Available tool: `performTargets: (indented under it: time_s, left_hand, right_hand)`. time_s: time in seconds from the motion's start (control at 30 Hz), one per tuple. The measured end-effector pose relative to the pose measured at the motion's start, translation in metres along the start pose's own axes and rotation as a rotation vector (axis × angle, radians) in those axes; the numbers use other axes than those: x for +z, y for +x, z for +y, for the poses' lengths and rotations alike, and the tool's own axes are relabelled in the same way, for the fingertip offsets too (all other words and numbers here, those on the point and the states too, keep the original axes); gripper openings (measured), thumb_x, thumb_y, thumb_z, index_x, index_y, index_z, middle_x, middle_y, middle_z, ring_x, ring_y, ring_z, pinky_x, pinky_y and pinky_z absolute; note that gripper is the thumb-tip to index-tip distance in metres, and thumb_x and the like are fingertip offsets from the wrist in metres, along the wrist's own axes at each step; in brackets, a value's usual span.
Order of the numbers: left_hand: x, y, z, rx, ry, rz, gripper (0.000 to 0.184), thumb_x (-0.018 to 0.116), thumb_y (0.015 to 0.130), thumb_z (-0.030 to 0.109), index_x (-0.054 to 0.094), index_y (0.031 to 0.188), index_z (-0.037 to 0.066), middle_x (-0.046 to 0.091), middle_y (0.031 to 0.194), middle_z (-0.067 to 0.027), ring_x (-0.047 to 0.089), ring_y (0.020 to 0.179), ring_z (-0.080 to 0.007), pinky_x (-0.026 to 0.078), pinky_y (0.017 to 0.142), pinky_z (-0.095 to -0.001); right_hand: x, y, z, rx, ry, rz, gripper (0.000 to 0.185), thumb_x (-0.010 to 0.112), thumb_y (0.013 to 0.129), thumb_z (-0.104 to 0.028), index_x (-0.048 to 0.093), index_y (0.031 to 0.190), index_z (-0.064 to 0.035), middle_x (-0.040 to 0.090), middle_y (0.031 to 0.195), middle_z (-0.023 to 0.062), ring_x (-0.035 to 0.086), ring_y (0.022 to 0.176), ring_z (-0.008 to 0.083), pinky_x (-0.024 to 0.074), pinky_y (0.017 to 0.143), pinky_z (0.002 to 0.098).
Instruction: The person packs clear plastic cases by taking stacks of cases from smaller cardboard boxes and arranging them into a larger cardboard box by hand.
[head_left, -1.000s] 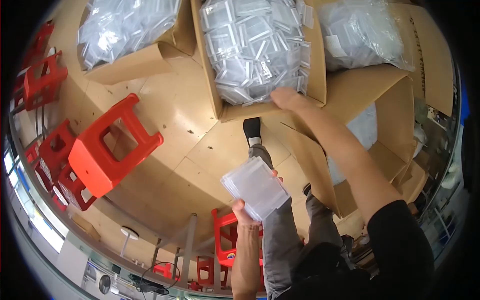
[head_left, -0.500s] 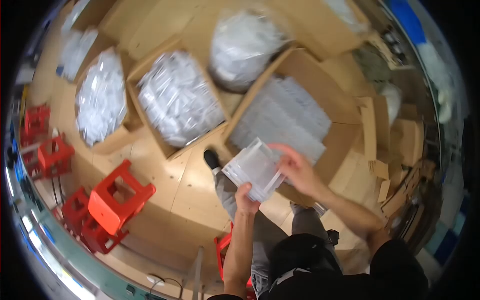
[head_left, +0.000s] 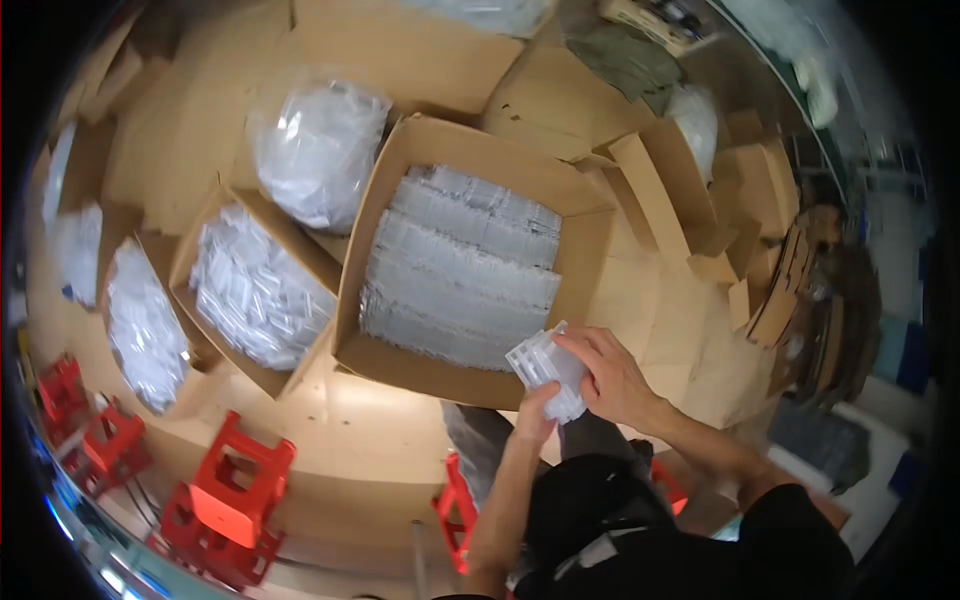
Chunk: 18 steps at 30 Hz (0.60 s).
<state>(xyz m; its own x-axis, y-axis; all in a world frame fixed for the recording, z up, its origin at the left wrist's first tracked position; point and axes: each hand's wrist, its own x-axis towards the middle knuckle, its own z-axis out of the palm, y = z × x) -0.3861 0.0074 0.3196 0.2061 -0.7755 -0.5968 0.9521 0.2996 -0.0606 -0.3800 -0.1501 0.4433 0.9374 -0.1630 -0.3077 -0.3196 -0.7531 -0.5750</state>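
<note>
A small stack of clear plastic cases [head_left: 552, 366] is held between my two hands above the near right corner of an open cardboard box [head_left: 425, 382]. My left hand [head_left: 537, 412] grips the stack's lower left side, thumb on top. From the right, my right hand [head_left: 610, 380] closes on the stack's other edge, its fingers over the upper side. Rows of similar clear plastic pieces [head_left: 460, 270] fill the box's floor in overlapping layers. The exact kind of the cases is too blurred to make out.
Left of the box stands a smaller carton [head_left: 265, 290] of loose clear plastic parts, with a full plastic bag [head_left: 322, 155] behind it. Red stools [head_left: 240, 480] are at the lower left. Opened cartons [head_left: 670, 190] and flattened cardboard [head_left: 790, 270] lie to the right.
My view has swung right, so the boxes appear further left. Both hands have shifted right with the stack, and my right hand now lies more fully against it.
</note>
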Motion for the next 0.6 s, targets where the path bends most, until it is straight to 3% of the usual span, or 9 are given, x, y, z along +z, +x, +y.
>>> performTargets:
  time_s: [0.1, 0.17, 0.23, 0.3, 0.37, 0.47, 0.57, 0.6]
  left_hand:
    - [-0.013, 0.006, 0.018, -0.014, 0.058, 0.065, 0.077, 0.072, 0.073, 0.024, 0.042, 0.141, 0.003, 0.058, 0.128, -0.0128, 0.058, 0.118, -0.0291, 0.045, 0.103, -0.0424]
    - [-0.018, 0.014, 0.039, -0.095, 0.246, -0.053, 0.080, 0.075, 0.069, 0.021, 0.043, 0.140, 0.003, 0.060, 0.126, -0.0123, 0.059, 0.115, -0.0285, 0.047, 0.101, -0.0419]
    - [-0.019, 0.031, 0.052, -0.174, 0.338, -0.118, 0.085, 0.077, 0.070, 0.017, 0.037, 0.145, 0.005, 0.057, 0.127, -0.0105, 0.056, 0.118, -0.0242, 0.046, 0.100, -0.0378]
    - [-0.024, 0.054, 0.053, -0.369, 0.310, -0.197, 0.086, 0.077, 0.070, 0.018, 0.037, 0.145, 0.004, 0.057, 0.127, -0.0101, 0.057, 0.117, -0.0229, 0.046, 0.099, -0.0381]
    - [-0.033, 0.078, 0.046, -0.431, 0.315, -0.175, 0.087, 0.078, 0.070, 0.021, 0.037, 0.145, 0.004, 0.055, 0.130, -0.0095, 0.054, 0.121, -0.0214, 0.045, 0.101, -0.0374]
    - [-0.027, 0.117, 0.030, -0.439, 0.474, -0.075, 0.088, 0.079, 0.068, 0.027, 0.039, 0.143, 0.005, 0.054, 0.133, -0.0091, 0.054, 0.123, -0.0242, 0.044, 0.104, -0.0405]
    - [-0.041, 0.164, 0.015, -0.186, 0.295, -0.056, 0.090, 0.069, 0.085, 0.046, 0.023, 0.153, 0.007, 0.041, 0.148, -0.0119, 0.044, 0.132, -0.0241, 0.034, 0.110, -0.0398]
    - [-0.036, 0.176, 0.014, -0.112, 0.239, 0.114, 0.088, 0.065, 0.088, 0.048, 0.021, 0.153, 0.008, 0.040, 0.149, -0.0132, 0.043, 0.133, -0.0251, 0.035, 0.110, -0.0403]
  right_hand:
    - [-0.002, 0.032, 0.011, 0.106, 0.068, -0.231, 0.073, 0.061, 0.066, 0.006, 0.049, 0.137, -0.0098, 0.048, 0.135, 0.0175, 0.049, 0.120, 0.0380, 0.0407, 0.102, 0.0441]
    - [-0.008, 0.063, 0.020, -0.053, 0.055, -0.352, 0.076, 0.072, 0.066, -0.001, 0.047, 0.137, -0.0122, 0.047, 0.136, 0.0156, 0.049, 0.121, 0.0371, 0.0383, 0.104, 0.0446]
    - [-0.014, 0.095, 0.032, -0.363, 0.002, -0.545, 0.081, 0.081, 0.062, -0.007, 0.048, 0.135, -0.0136, 0.047, 0.134, 0.0139, 0.048, 0.121, 0.0359, 0.0346, 0.107, 0.0461]
    - [0.000, 0.111, 0.067, -0.416, 0.130, -0.619, 0.081, 0.085, 0.058, -0.008, 0.050, 0.131, -0.0131, 0.051, 0.126, 0.0127, 0.052, 0.117, 0.0342, 0.0403, 0.102, 0.0440]
    - [0.005, 0.124, 0.104, -0.301, 0.324, -0.944, 0.073, 0.084, 0.060, -0.007, 0.053, 0.126, -0.0108, 0.055, 0.119, 0.0112, 0.055, 0.112, 0.0326, 0.0460, 0.094, 0.0415]
    - [0.018, 0.113, 0.170, -0.253, 0.378, -0.876, 0.063, 0.081, 0.061, -0.005, 0.054, 0.118, -0.0088, 0.056, 0.114, 0.0092, 0.057, 0.108, 0.0304, 0.0475, 0.089, 0.0411]
    - [0.018, 0.091, 0.233, -0.103, 0.460, -0.658, 0.059, 0.081, 0.064, -0.008, 0.055, 0.117, -0.0088, 0.056, 0.111, 0.0115, 0.057, 0.105, 0.0322, 0.0475, 0.088, 0.0408]
    - [0.012, 0.088, 0.249, -0.023, 0.459, -0.521, 0.058, 0.080, 0.065, -0.009, 0.055, 0.117, -0.0090, 0.056, 0.110, 0.0123, 0.058, 0.104, 0.0325, 0.0475, 0.088, 0.0408]
